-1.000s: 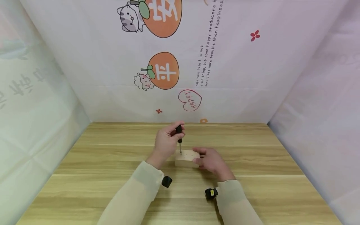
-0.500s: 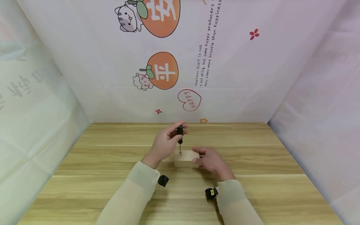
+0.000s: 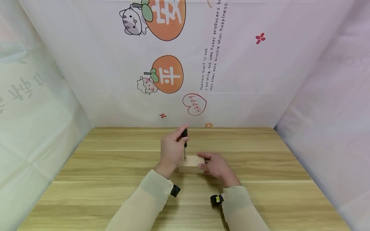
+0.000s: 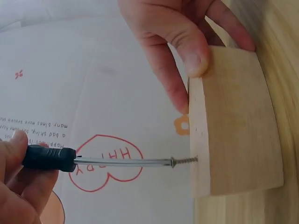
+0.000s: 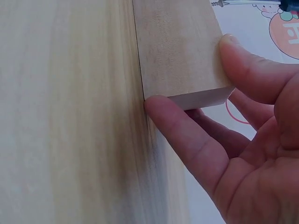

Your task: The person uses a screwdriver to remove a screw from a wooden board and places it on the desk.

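My left hand point(image 3: 171, 150) grips the black handle of a screwdriver point(image 4: 51, 158), its fingers curled round it. The metal shaft meets the head of a screw point(image 4: 184, 160), whose tip is sunk in the wooden block point(image 4: 243, 126); much of its thread still shows. In the head view the screwdriver stands nearly upright over the block's left end. With thumb and fingers, my right hand point(image 3: 216, 165) holds the block's right end. The right wrist view shows the thumb point(image 5: 252, 70) on one edge and a finger at the lower corner. Small holes dot the block's top.
The block rests on a wood-grain table point(image 3: 101, 179). Behind it hangs a white printed cloth point(image 3: 231, 106), and pale cloth walls stand at left and right. Each wrist carries a small black camera point(image 3: 216, 200).
My left hand turns at the wrist on the screwdriver handle, its fingers shifting and its forearm moving slightly right. The right hand and block stay nearly still.
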Demonstrator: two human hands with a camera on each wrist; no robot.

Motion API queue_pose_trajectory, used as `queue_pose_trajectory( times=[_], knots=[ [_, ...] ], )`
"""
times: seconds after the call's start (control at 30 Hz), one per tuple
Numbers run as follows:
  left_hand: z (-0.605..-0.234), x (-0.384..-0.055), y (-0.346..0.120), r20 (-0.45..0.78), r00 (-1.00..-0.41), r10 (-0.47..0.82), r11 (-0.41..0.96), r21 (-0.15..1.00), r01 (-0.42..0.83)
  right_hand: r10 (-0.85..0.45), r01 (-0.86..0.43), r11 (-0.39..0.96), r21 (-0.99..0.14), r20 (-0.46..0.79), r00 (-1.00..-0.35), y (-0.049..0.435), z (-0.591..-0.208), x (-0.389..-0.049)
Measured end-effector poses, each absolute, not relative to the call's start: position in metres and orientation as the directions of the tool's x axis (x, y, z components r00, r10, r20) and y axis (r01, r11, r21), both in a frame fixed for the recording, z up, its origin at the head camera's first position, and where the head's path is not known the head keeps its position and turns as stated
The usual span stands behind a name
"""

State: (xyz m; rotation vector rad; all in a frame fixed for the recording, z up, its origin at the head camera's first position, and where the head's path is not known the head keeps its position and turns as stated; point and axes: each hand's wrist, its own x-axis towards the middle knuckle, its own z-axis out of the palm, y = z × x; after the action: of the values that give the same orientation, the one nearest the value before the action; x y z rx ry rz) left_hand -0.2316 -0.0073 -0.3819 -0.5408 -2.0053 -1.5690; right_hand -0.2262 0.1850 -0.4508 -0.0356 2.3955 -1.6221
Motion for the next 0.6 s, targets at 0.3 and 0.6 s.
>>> queue_pose_trajectory(
  times=[0.3,0.6],
  knots=[
    [-0.384,-0.244,-0.036,0.523,-0.819,0.237,0.172,0.807,0.565,-0.158,0.125,0.357,-0.926,-0.192,-0.968,0.184,-0.448,-0.227],
    [-0.382,-0.251,-0.048,0.447,-0.808,0.383,0.060,0.861,0.505,-0.156,0.123,0.371,-0.920,-0.192,-0.969,0.184,-0.448,-0.226]
  ],
)
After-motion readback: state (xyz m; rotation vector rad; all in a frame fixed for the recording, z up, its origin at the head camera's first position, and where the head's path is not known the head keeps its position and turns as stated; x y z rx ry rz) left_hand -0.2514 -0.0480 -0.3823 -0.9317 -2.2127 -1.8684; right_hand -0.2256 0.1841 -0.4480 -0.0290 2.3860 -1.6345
